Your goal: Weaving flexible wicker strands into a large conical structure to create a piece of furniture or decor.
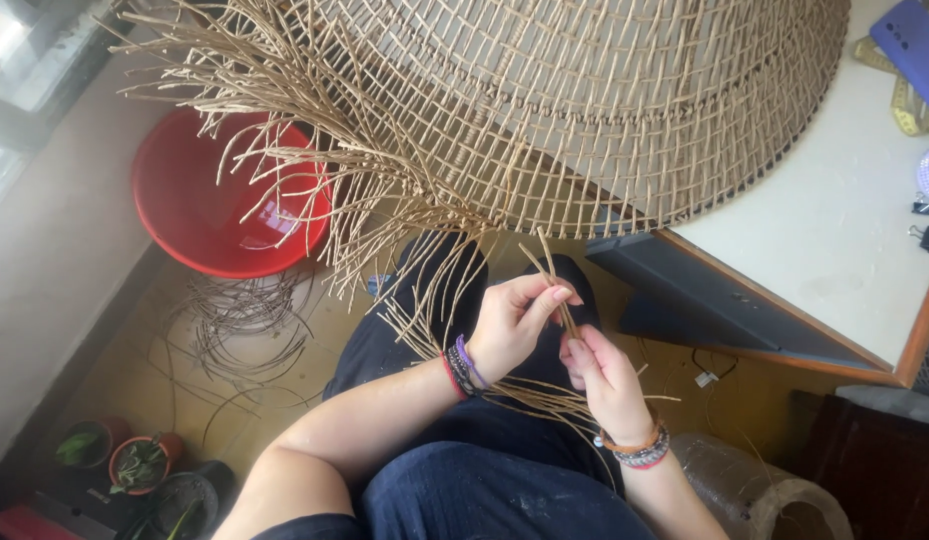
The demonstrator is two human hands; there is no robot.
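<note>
Rattan strands (549, 280) stood pinched between both hands above the person's lap, thin pale canes rising from the fingers toward the woven work overhead. Nearest the camera, dark blue trousers (484, 490) covered the knees. The left hand (519, 325), with beaded bracelets at the wrist, was closed around the strands, thumb and forefinger pressed together near their upper part. The right hand (604, 375), also wearing bracelets, gripped the same strands just below, its fingers curled shut on them and touching the left hand's fingertips. More loose canes fanned down across the lap beneath both wrists.

Beyond the hands, a large open-weave rattan basket (584, 110) rested partly on a white table (834, 230), its unfinished edge trailing many free ends over the lap. Farther left, a red plastic basin (199, 215) sat on the floor beside coils of cane (239, 330). Small potted plants (134, 465) stood at the lower left. A purple phone (914, 40) lay at the table's far corner.
</note>
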